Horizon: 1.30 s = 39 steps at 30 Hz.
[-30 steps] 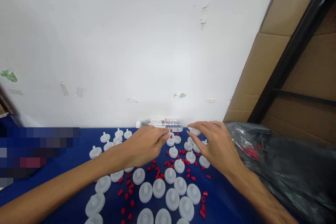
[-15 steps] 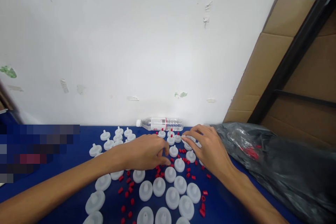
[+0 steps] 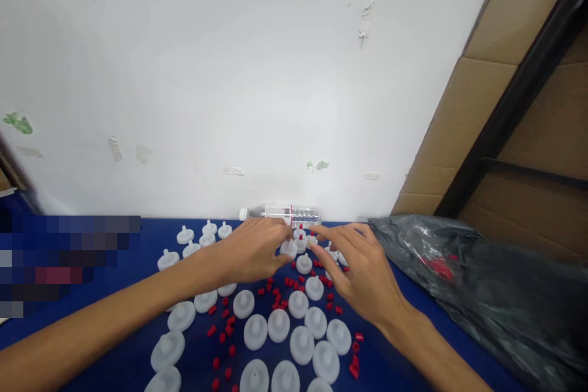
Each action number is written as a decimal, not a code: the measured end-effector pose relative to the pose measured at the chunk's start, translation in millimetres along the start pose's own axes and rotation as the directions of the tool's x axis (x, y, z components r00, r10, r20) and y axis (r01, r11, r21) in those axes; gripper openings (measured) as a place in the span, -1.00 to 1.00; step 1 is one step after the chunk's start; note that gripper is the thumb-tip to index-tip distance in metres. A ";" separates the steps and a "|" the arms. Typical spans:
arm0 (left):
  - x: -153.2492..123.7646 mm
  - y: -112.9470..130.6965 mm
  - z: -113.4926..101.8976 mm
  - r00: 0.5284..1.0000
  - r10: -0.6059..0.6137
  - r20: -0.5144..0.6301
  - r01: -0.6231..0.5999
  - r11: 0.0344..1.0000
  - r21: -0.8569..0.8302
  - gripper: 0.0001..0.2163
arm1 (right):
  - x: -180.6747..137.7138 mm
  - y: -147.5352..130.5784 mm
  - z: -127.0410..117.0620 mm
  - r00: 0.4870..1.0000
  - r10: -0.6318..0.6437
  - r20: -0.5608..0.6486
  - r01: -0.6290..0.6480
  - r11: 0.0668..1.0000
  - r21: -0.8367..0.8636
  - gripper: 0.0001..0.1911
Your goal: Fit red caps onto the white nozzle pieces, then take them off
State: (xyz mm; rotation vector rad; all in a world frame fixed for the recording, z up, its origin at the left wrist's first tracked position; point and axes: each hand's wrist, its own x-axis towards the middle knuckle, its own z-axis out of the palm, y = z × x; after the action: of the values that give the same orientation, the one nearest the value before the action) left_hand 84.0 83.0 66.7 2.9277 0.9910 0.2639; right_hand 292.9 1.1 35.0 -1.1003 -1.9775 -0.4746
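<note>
My left hand (image 3: pixel 260 249) is closed at its fingertips around the rim of a white plastic disc with a central stem (image 3: pixel 288 250), near the back of the blue table. To its right, my right hand (image 3: pixel 356 263) has its thumb and index finger apart. Their tips are beside a white disc topped with a red cap (image 3: pixel 312 233), partly hidden by the fingers; whether they touch it I cannot tell. Another white disc (image 3: pixel 304 264) stands stem-up between the hands. Loose small red caps (image 3: pixel 288 282) lie in front of my left hand.
Many more white discs (image 3: pixel 278 326) and red caps (image 3: pixel 228 331) are spread over the blue table (image 3: pixel 114 312). A clear bottle (image 3: pixel 305 216) lies against the white wall. At right are a dark plastic bag (image 3: pixel 487 275) and cardboard (image 3: pixel 441 135).
My left hand has moved up toward the bottle and now has a white disc at its fingertips. The right hand has shifted slightly left, its thumb and index finger farther apart.
</note>
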 end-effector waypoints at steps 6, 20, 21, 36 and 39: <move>2.8 -29.6 9.9 0.989 -0.039 0.145 0.037 0.999 0.015 -0.75 | -0.1 3.6 -0.6 1.000 0.018 0.001 -0.018 1.000 -0.024 -0.89; 13.9 -43.1 23.1 0.996 -0.075 -0.048 0.079 0.994 0.077 -0.88 | -1.9 7.2 3.1 0.996 0.040 0.075 -0.037 0.999 -0.033 -0.82; 13.4 -39.0 19.9 0.995 -0.071 -0.067 0.075 0.995 0.066 -0.85 | -2.2 7.3 3.2 0.995 0.049 0.084 -0.046 0.998 -0.038 -0.83; -4.1 18.6 -1.3 0.964 0.182 -0.193 -0.208 0.971 -0.121 -0.77 | -2.2 -0.8 2.4 0.992 -0.120 0.045 0.123 0.989 -0.085 -0.75; -1.4 12.2 -4.9 0.975 0.155 -0.161 -0.195 0.940 -0.281 -0.66 | -1.6 7.8 -2.6 0.980 -0.175 0.094 0.190 0.966 -0.178 -0.75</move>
State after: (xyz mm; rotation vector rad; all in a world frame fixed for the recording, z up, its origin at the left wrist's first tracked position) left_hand 89.3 72.4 72.5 2.7497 0.6346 0.5735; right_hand 301.1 2.9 34.8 -1.0678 -2.1484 -0.7376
